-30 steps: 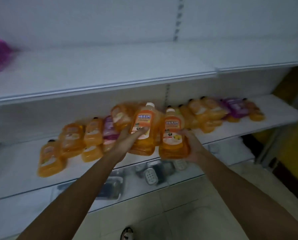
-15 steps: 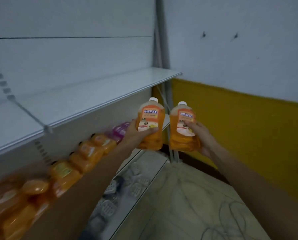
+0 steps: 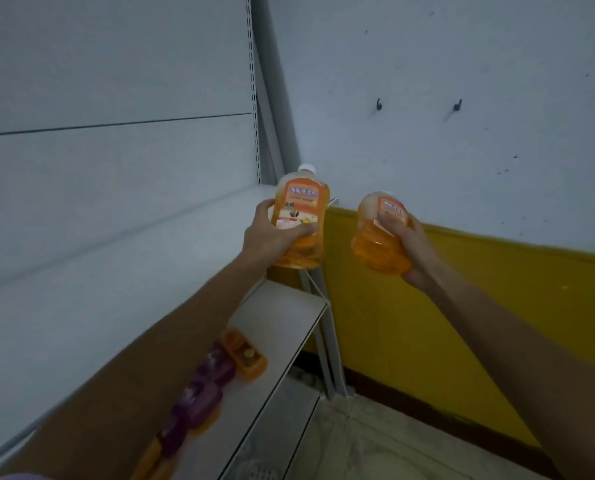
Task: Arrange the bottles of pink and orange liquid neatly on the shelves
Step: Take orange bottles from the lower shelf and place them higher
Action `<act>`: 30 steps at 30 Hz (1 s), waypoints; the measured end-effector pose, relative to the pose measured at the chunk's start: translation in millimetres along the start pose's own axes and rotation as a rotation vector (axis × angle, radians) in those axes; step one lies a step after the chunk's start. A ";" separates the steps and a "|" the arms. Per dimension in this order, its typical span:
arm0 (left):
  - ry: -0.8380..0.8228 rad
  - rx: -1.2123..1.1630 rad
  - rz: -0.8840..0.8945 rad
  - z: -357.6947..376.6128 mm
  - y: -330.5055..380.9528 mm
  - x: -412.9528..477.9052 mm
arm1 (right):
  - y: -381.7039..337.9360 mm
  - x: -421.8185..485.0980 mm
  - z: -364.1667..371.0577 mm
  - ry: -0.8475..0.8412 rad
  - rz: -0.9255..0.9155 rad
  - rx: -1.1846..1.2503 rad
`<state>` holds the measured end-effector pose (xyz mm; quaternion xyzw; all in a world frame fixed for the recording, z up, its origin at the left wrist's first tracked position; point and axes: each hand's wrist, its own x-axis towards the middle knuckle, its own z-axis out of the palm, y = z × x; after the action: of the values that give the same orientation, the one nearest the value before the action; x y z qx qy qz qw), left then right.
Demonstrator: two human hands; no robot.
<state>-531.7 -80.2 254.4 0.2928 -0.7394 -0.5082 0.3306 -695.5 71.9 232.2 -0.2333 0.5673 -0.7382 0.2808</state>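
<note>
Each hand's grip wraps an orange bottle (image 3: 298,220)

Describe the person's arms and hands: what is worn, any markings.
Both forearms are bare up to the frame edge: no sleeves, watch, bracelets or gloves show. The left hand and right hand show no rings or markings that I can make out in this dim light.

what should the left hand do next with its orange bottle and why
Probably set it down upright at the far end of the upper shelf. The left hand holds its orange bottle upright just over that shelf's end, which looks bare there, while the right hand holds a second orange bottle out past the shelf.
</note>
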 end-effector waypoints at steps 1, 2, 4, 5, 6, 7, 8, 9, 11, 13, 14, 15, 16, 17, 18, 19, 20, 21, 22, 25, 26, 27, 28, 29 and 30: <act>0.017 -0.013 -0.009 -1.2 3.0 22.0 | -5.0 20.1 3.5 -0.005 -0.001 -0.009; 0.039 -0.024 -0.032 -3.1 3.8 41.2 | -8.5 38.6 7.6 -0.011 -0.003 -0.030; 0.094 -0.034 -0.071 -7.7 -0.9 75.5 | -10.7 74.2 11.5 -0.011 -0.023 -0.109; 0.123 -0.035 -0.082 -9.8 -5.5 91.8 | -11.0 94.1 13.6 -0.005 -0.050 -0.167; 0.149 -0.030 -0.094 -12.2 -10.2 107.1 | -11.8 113.3 17.1 -0.007 -0.080 -0.220; 0.173 -0.026 -0.119 -15.0 -15.5 121.6 | -12.0 132.4 20.9 -0.018 -0.100 -0.259; 0.203 -0.016 -0.152 -17.4 -20.7 134.0 | -11.0 152.1 26.0 -0.040 -0.112 -0.289; 0.241 -0.010 -0.184 -19.7 -26.4 145.5 | -10.0 172.9 31.9 -0.069 -0.121 -0.317; 0.330 -0.007 -0.234 -22.6 -37.3 169.4 | -8.8 220.7 47.0 -0.128 -0.146 -0.374; 0.412 -0.001 -0.277 -23.8 -48.2 193.7 | -4.0 272.1 65.5 -0.205 -0.174 -0.467; 0.452 0.010 -0.293 -23.9 -53.5 204.3 | 1.3 297.6 75.8 -0.256 -0.183 -0.506; 0.494 0.025 -0.305 -23.8 -57.8 213.4 | 6.8 319.9 86.4 -0.316 -0.188 -0.525; 0.538 0.045 -0.317 -22.9 -60.8 221.8 | 12.4 340.8 96.6 -0.381 -0.188 -0.526; 0.580 0.068 -0.333 -22.1 -62.8 230.1 | 17.5 360.2 106.6 -0.441 -0.177 -0.520; 0.617 0.091 -0.359 -21.2 -63.8 238.2 | 22.0 377.2 115.0 -0.500 -0.154 -0.519; 0.648 0.115 -0.391 -19.6 -64.5 245.1 | 26.5 392.1 121.2 -0.560 -0.131 -0.526; 0.675 0.137 -0.417 -17.0 -65.2 251.3 | 31.1 405.6 127.0 -0.622 -0.123 -0.541; 0.701 0.158 -0.438 -13.6 -66.7 257.3 | 34.3 417.0 133.0 -0.675 -0.128 -0.554; 0.727 0.176 -0.456 -9.6 -67.8 263.0 | 36.2 426.2 138.3 -0.712 -0.138 -0.559; 0.793 0.199 -0.497 4.0 -70.0 279.4 | 39.2 446.2 148.6 -0.769 -0.175 -0.534; 0.793 0.205 -0.503 9.0 -69.8 283.1 | 40.1 450.8 151.1 -0.795 -0.171 -0.541; 0.786 0.212 -0.512 13.7 -69.5 286.4 | 41.8 454.6 153.8 -0.834 -0.153 -0.557; 0.778 0.215 -0.523 17.7 -70.0 289.5 | 43.7 458.4 156.6 -0.884 -0.117 -0.577; 0.773 0.214 -0.543 21.7 -71.2 292.9 | 45.3 462.2 159.4 -0.936 -0.066 -0.596; 0.773 0.216 -0.566 26.3 -71.6 296.7 | 47.1 465.5 162.2 -0.966 -0.016 -0.622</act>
<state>-726.4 -316.0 236.6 0.6821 -0.5025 -0.3527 0.3974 -922.4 -368.2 238.7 -0.6198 0.5636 -0.3482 0.4207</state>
